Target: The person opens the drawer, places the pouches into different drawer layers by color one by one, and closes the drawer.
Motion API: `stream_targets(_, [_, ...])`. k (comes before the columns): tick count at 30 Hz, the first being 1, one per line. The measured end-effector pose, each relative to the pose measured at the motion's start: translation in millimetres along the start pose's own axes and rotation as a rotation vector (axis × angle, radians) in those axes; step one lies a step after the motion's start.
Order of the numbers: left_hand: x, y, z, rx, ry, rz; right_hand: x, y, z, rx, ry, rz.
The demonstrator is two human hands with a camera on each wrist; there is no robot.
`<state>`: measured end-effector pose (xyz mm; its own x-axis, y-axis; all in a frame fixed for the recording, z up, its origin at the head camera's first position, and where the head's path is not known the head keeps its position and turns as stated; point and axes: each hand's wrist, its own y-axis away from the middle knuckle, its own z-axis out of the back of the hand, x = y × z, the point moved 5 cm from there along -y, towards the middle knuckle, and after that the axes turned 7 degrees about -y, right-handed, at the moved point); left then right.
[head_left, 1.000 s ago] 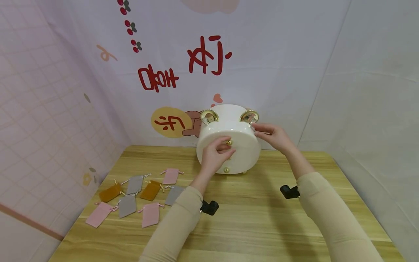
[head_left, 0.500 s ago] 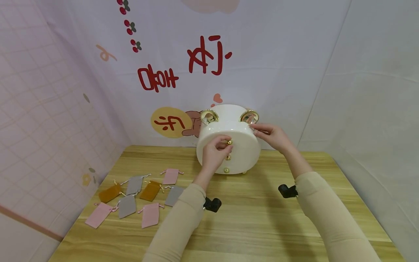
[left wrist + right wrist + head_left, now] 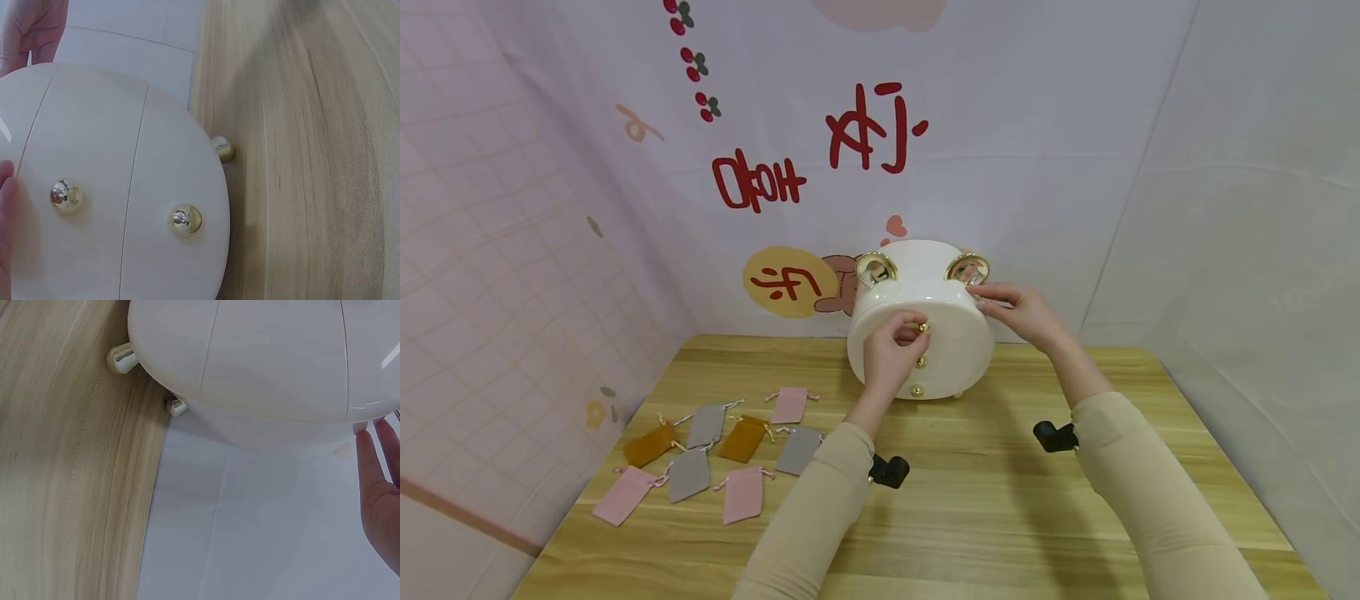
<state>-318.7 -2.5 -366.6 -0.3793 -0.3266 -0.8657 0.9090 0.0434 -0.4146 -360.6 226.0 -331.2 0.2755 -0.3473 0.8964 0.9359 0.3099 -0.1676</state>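
A white rounded box [image 3: 962, 350] with three drawer fronts stands at the back of the table, two gold cups on top like an alarm clock's bells. My left hand [image 3: 891, 354] pinches the top gold knob [image 3: 923, 327] between thumb and forefinger. Below it are the middle knob [image 3: 67, 195] and the bottom knob [image 3: 185, 220]. The drawer fronts look flush with the body. At the box's upper right side, my right hand [image 3: 1022, 315] touches the wall with nearly straight fingertips [image 3: 369, 440]. Only a bit of my left fingers shows in the left wrist view.
Several small drawstring pouches, pink [image 3: 743, 495], grey [image 3: 689, 475] and orange [image 3: 743, 438], lie on the wooden table [image 3: 970, 517] at the left. A printed cloth [image 3: 1037, 167] hangs behind the box. Short gold feet [image 3: 223, 149] hold the box off the table.
My left thumb has come up towards the forefinger, closing in on the top knob and uncovering the middle one. My right hand has stayed at the box's side.
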Motion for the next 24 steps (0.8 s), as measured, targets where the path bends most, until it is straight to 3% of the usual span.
stream_targets(12, [-1.1,9.7,1.0,0.000,0.020,-0.030,-2,-2,-1,0.006,0.022,0.014])
stream_targets(24, [-6.2,31.2,9.6,0.032,0.030,-0.072,0,-1,-1,0.029,0.048,0.014])
